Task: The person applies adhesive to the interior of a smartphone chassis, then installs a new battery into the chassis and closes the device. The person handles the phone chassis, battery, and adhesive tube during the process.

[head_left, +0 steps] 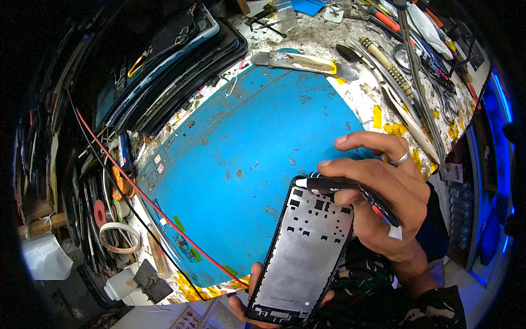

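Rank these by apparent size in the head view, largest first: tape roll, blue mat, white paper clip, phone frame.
1. Blue mat
2. Phone frame
3. Tape roll
4. White paper clip

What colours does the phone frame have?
The phone frame is silver with a black border, seen in the head view.

The 1 view here peers down from the worker's head, through the left of 2 side-by-side fisheyes, close above the right hand (386, 200) and phone frame (304, 257), facing across the mat (235, 159) to the far side of the bench (315, 34).
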{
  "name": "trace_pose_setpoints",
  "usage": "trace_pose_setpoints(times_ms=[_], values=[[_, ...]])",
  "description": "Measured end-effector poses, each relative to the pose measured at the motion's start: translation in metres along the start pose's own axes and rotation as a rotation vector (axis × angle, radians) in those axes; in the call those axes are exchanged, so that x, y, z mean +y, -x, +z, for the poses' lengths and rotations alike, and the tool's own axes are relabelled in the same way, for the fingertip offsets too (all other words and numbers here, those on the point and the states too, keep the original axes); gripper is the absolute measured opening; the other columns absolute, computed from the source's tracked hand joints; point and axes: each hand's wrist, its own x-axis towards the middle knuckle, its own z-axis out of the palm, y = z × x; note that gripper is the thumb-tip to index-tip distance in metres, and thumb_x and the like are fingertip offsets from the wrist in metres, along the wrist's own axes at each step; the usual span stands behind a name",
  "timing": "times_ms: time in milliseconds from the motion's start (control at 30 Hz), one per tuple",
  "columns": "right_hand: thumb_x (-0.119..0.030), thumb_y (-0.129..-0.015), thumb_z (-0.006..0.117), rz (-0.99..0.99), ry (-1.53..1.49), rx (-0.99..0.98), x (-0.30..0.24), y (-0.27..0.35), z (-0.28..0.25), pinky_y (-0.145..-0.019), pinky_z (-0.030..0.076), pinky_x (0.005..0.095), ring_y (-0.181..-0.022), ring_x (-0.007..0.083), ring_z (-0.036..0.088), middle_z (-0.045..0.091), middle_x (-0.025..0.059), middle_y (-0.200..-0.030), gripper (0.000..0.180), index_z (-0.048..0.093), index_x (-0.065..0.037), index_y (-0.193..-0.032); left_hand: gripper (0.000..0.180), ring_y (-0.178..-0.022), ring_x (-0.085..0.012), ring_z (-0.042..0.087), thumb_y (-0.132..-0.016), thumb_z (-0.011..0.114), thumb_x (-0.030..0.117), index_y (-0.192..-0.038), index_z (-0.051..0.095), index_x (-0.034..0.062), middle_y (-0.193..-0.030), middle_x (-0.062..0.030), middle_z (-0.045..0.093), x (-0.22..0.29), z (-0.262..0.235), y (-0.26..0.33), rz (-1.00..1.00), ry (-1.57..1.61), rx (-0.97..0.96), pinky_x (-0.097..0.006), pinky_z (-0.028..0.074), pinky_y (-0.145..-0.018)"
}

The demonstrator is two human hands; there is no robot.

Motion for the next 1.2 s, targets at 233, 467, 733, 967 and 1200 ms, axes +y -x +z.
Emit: trace_pose_setpoints(times_ms=[233,467,733,967,1200], values=[[-0.003,-0.07,0.07,0.032,-0.031,0.034,-0.0015,0.0007,0.0018,-0.075,0.049,0.0344,-0.091,0.028,0.064,0.07,0.0101,-0.08,0.02,0.071,0.0,-0.09,0.116,-0.125,-0.0589,0.032,-0.06,0.066,0.081,-0.151,0.017,0.0272,-0.153,-0.021,0.018,-0.0014,0.0024,0.0006,-0.054,0.113,0.005,-0.072,0.034,-0.097],[-0.001,-0.07,0.069,0.045,-0.032,0.034,-0.002,0.0002,0.0003,-0.071,0.05,0.0322,-0.09,0.0266,0.065,0.069,0.0122,-0.082,0.019,0.071,0.0,-0.089,0.114,-0.127,-0.0573,0.03,-0.063,0.066,0.08,-0.151,0.017,0.028,-0.154,-0.019,0.018,-0.0042,0.0028,0.0006,0.013,0.061,0.016,-0.071,0.035,-0.098],[-0.003,-0.072,0.07,-0.011,-0.01,0.025,-0.0006,-0.0005,0.0004,-0.073,0.05,0.0334,-0.089,0.0266,0.065,0.07,0.0115,-0.083,0.018,0.072,0.0,-0.09,0.113,-0.126,-0.0584,0.031,-0.064,0.065,0.079,-0.152,0.015,0.0282,-0.153,-0.0196,0.019,-0.0019,0.0017,-0.0011,0.036,-0.27,0.024,-0.072,0.036,-0.095],[-0.004,-0.069,0.071,-0.005,-0.005,0.021,-0.0014,-0.0006,0.0003,-0.077,0.049,0.0348,-0.09,0.0266,0.065,0.07,0.0099,-0.08,0.021,0.072,-0.001,-0.09,0.113,-0.123,-0.0573,0.037,-0.064,0.064,0.08,-0.152,0.014,0.0294,-0.152,-0.0207,0.021,-0.0071,-0.0023,-0.0018,0.14,-0.049,0.008,-0.073,0.041,-0.089],[-0.003,-0.068,0.07,0.037,-0.029,0.057,-0.002,-0.0001,0.0013,-0.07,0.049,0.0317,-0.088,0.0256,0.065,0.069,0.0134,-0.088,0.022,0.072,0.0,-0.09,0.116,-0.121,-0.0588,0.038,-0.064,0.064,0.08,-0.152,0.013,0.0265,-0.151,-0.0211,0.021,-0.0035,0.0004,-0.002,0.018,-0.028,-0.021,-0.07,0.043,-0.09]])
